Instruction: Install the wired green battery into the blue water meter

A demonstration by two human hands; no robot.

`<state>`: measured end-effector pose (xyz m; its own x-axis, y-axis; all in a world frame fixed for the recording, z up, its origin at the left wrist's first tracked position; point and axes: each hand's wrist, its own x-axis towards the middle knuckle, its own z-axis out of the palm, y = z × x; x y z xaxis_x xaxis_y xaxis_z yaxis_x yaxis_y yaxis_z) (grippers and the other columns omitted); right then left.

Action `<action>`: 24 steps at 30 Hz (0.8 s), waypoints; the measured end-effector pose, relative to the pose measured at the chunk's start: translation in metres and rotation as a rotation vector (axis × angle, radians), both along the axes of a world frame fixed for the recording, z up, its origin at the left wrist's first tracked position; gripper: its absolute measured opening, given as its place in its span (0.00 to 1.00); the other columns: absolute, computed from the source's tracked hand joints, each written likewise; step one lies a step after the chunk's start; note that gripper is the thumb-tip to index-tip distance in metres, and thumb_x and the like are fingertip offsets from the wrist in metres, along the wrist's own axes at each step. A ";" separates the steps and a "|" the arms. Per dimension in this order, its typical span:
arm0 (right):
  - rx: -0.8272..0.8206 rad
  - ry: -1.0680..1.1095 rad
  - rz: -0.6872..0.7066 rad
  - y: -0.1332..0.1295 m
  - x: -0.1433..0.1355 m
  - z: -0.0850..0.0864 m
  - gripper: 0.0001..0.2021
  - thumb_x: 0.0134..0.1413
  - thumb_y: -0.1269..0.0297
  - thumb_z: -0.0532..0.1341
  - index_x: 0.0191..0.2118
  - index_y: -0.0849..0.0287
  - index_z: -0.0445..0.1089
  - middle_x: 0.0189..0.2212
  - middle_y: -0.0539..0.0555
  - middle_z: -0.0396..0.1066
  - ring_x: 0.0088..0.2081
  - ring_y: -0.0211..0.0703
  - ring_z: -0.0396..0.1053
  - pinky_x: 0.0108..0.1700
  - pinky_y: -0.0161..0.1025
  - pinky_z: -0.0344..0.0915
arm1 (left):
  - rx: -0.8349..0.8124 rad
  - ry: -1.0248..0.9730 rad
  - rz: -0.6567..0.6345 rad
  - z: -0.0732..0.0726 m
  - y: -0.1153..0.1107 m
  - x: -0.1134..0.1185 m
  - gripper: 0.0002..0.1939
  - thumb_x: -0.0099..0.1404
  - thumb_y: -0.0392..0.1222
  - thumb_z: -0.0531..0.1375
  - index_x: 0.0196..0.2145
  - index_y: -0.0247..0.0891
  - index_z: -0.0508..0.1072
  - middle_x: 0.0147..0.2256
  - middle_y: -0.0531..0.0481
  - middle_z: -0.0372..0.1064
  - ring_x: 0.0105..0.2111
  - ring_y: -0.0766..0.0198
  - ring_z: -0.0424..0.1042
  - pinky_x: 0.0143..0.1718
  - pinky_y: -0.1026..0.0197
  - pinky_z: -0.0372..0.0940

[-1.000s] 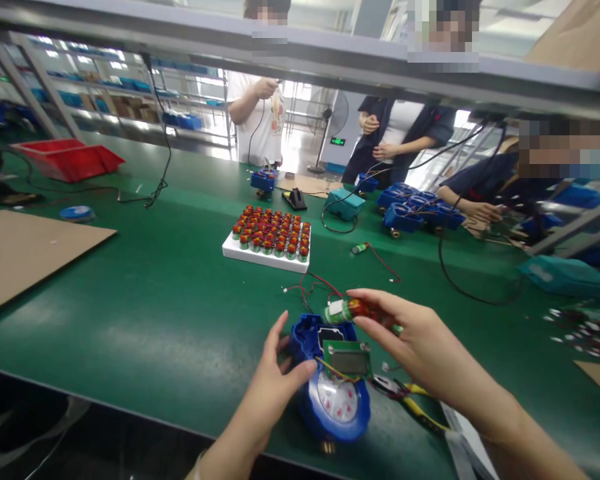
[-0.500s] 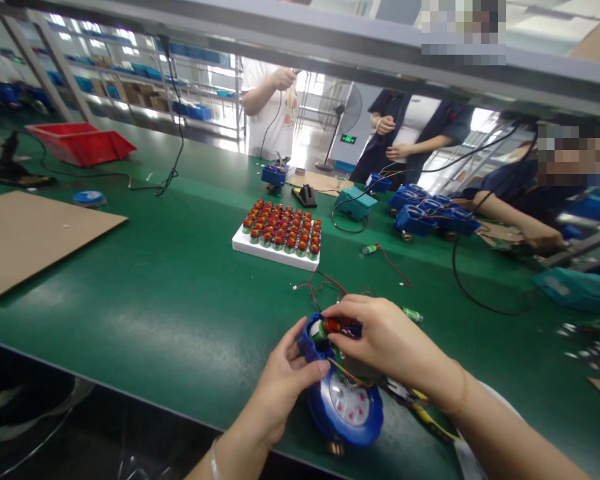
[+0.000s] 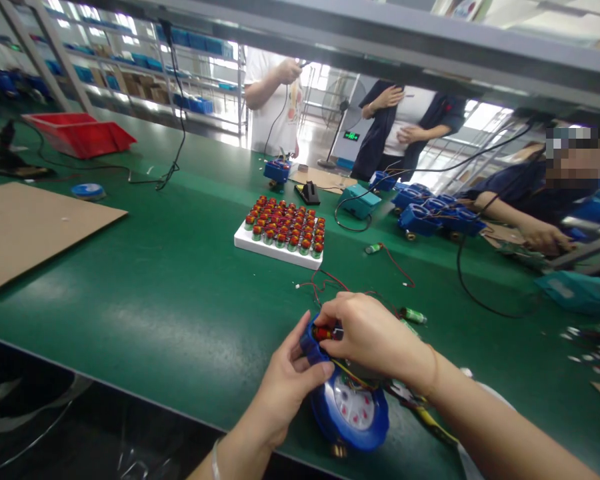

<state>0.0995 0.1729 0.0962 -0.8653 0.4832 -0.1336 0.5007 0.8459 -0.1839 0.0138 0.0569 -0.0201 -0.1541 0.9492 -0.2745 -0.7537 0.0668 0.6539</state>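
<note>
A blue round meter housing (image 3: 353, 417) with a white dial lies on the green bench near the front edge. My left hand (image 3: 290, 380) grips its left side, thumb on the rim. My right hand (image 3: 370, 333) covers the housing's upper compartment and pinches a small green-and-red battery cell (image 3: 323, 331) that sits inside it. Red and yellow wires run out from under my right hand. The small circuit board is hidden beneath that hand.
A white tray (image 3: 275, 252) of several red-topped cells stands behind. Loose cells (image 3: 413, 315) and red wires lie nearby. Cardboard sheet (image 3: 35, 227) left, red bin (image 3: 77, 133) far left. Blue housings (image 3: 435, 217) and other people across the bench.
My right hand lowered the cell from above the housing into its upper compartment and now presses over it. My left hand closed tighter on the housing's side.
</note>
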 end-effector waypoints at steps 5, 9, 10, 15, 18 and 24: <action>0.033 -0.048 0.070 0.001 0.003 -0.004 0.08 0.47 0.71 0.73 0.35 0.58 0.76 0.28 0.50 0.73 0.32 0.44 0.69 0.34 0.36 0.59 | 0.010 0.020 -0.004 -0.001 0.000 -0.001 0.46 0.50 0.36 0.72 0.63 0.39 0.58 0.58 0.39 0.66 0.55 0.51 0.68 0.56 0.54 0.62; 0.115 -0.104 0.171 0.003 0.004 -0.004 0.09 0.49 0.70 0.74 0.36 0.58 0.76 0.29 0.52 0.72 0.33 0.46 0.69 0.35 0.37 0.59 | 0.006 0.047 -0.006 0.003 0.000 -0.002 0.45 0.51 0.37 0.72 0.63 0.37 0.58 0.57 0.39 0.67 0.55 0.51 0.69 0.57 0.53 0.62; 0.131 -0.113 0.202 0.004 0.004 -0.004 0.09 0.49 0.70 0.74 0.35 0.59 0.75 0.28 0.52 0.71 0.33 0.46 0.68 0.35 0.37 0.59 | 0.006 0.054 -0.002 0.004 0.001 -0.002 0.45 0.51 0.37 0.72 0.63 0.36 0.59 0.57 0.39 0.67 0.55 0.51 0.69 0.57 0.53 0.61; 0.171 -0.164 0.287 0.004 -0.001 -0.003 0.08 0.51 0.69 0.73 0.32 0.61 0.73 0.28 0.52 0.71 0.34 0.47 0.68 0.36 0.39 0.60 | -0.014 0.070 0.010 0.007 0.001 -0.003 0.43 0.50 0.36 0.72 0.61 0.37 0.62 0.55 0.40 0.70 0.52 0.53 0.71 0.54 0.56 0.65; 0.184 -0.191 0.296 0.000 -0.006 -0.001 0.07 0.53 0.69 0.71 0.32 0.63 0.73 0.29 0.54 0.72 0.34 0.47 0.68 0.37 0.39 0.60 | -0.036 0.088 0.022 0.007 0.001 -0.002 0.40 0.49 0.36 0.73 0.59 0.38 0.66 0.52 0.42 0.72 0.49 0.54 0.74 0.51 0.57 0.67; 0.193 -0.160 0.226 -0.004 -0.010 0.000 0.04 0.54 0.71 0.70 0.32 0.62 0.75 0.30 0.56 0.74 0.35 0.50 0.71 0.36 0.38 0.62 | -0.061 0.149 0.033 0.007 0.000 -0.002 0.41 0.48 0.39 0.73 0.59 0.40 0.67 0.50 0.42 0.74 0.49 0.50 0.73 0.55 0.51 0.65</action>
<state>0.0893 0.1687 0.0962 -0.9288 0.3112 -0.2012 0.3062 0.9503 0.0561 0.0118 0.0569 -0.0127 -0.2276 0.9253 -0.3034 -0.6514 0.0869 0.7537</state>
